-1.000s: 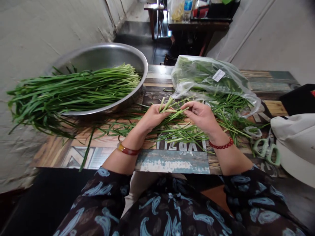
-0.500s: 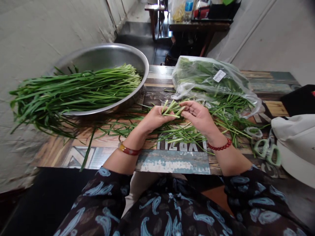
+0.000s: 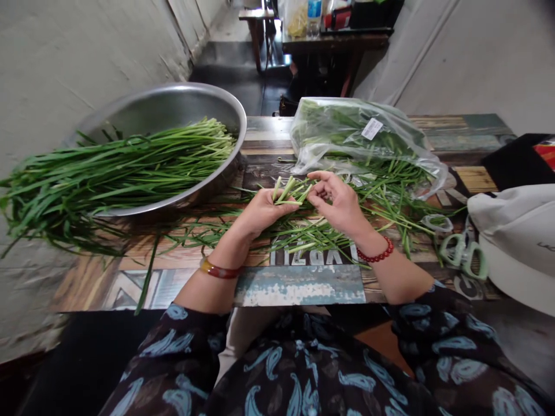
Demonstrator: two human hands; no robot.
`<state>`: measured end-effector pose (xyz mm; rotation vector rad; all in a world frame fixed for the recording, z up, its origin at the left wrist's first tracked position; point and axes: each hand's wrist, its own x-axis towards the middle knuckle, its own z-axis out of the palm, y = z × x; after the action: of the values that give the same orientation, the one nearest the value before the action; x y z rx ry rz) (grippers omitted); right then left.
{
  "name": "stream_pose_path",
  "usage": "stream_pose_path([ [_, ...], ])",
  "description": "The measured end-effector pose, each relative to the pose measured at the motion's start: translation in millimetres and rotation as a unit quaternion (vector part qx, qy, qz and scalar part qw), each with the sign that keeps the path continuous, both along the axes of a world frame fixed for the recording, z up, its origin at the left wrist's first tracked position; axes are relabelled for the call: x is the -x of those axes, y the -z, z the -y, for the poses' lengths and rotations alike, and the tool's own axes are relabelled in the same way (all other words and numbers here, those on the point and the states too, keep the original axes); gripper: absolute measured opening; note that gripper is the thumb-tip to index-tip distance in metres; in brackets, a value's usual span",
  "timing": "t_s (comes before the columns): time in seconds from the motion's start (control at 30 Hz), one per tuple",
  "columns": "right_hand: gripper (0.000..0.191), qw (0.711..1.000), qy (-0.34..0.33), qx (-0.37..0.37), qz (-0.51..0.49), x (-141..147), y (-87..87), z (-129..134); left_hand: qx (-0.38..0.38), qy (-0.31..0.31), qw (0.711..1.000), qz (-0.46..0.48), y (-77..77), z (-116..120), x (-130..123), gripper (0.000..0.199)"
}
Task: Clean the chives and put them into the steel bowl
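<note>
A small bunch of garlic chives (image 3: 288,189) is gripped in my left hand (image 3: 264,211), with the pale stem ends pointing up and to the right. At those ends, my right hand (image 3: 337,202) has its thumb and curled fingers closed on the stems, while its index finger is raised. Loose chives (image 3: 316,234) lie scattered on the table beneath both hands. To the left, a big pile of chives (image 3: 165,156) rests in a steel basin (image 3: 150,95), its leaves hanging over the rim.
A clear plastic bag (image 3: 368,147) of chives lies at the back right of the patterned table (image 3: 299,286). Pale green-handled scissors (image 3: 463,254) sit at the right beside a white cap (image 3: 514,248). Behind stands another table (image 3: 338,41) with a bottle (image 3: 314,18).
The view has shifted, so most things appear further left. My right index finger has lifted a little off the stem ends; my left hand keeps its bunch.
</note>
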<state>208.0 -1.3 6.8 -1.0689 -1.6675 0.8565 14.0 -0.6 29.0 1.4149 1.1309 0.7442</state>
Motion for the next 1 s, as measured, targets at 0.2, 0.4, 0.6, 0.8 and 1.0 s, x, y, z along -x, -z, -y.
stream_pose_path([
  [0.2, 0.023, 0.990, 0.054, -0.037, 0.127, -22.2, -6.6, -7.6, -0.005, -0.010, 1.000, -0.017, 1.9, -1.5, 1.3, 0.034],
  [0.4, 0.035, 0.991, -0.012, -0.081, 0.109, -21.4, -10.9, -6.6, -0.006, 0.012, 1.000, -0.014, 0.4, -0.8, 1.2, 0.035],
  [0.6, 0.007, 0.992, -0.011, -0.092, 0.090, -8.2, -9.1, -2.3, -0.031, 0.030, 0.999, -0.005, 4.1, -1.8, -0.5, 0.029],
  [0.8, 0.011, 0.998, -0.025, -0.042, 0.028, -0.7, -5.9, 1.7, -0.051, 0.018, 0.998, -0.013, 6.3, -1.6, -0.8, 0.031],
  [1.0, 0.030, 0.984, 0.109, 0.078, -0.121, -16.4, 2.2, -11.7, -0.091, -0.010, 0.994, -0.053, 3.9, -1.8, -0.2, 0.031],
])
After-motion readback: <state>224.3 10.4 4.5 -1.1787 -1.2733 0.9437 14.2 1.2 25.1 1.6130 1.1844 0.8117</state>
